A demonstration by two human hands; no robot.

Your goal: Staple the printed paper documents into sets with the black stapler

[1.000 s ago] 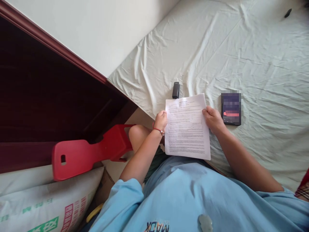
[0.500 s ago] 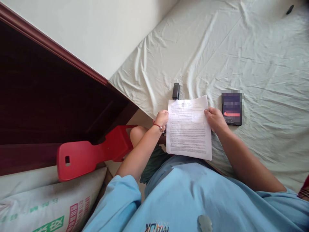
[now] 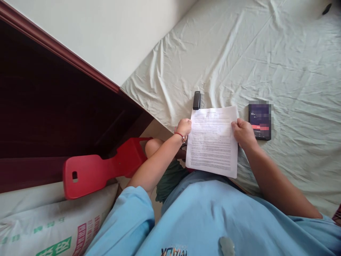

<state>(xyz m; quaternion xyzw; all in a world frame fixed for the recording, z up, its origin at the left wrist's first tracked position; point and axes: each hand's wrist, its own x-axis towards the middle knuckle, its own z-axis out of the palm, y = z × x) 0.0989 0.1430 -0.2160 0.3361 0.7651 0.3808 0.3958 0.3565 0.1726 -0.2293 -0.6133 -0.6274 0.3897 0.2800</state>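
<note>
Printed paper sheets [image 3: 212, 144], apparently a thin stack, are held up in front of my body, above the near edge of the pale bedsheet. My left hand [image 3: 184, 127] grips their left edge, fingers closed, with a red string bracelet at the wrist. On the opposite edge my right hand [image 3: 243, 132] pinches the paper, thumb on top. Just beyond the top left corner of the paper lies a black stapler [image 3: 196, 100]. A dark tablet or boxed item [image 3: 259, 122], partly pixelated, rests to the right of my right hand.
The wrinkled pale sheet [image 3: 293, 71] spreads ahead and right, meeting a white wall [image 3: 87, 35]. At left are a dark wooden panel [image 3: 53, 99], a red plastic chair [image 3: 87, 174] and a printed white sack [image 3: 53, 224]. A small black object [image 3: 326, 9] lies far right.
Both hands and the paper have shifted slightly to the right in view. The stapler and dark item also appear a little further right. The grip on the paper is the same.
</note>
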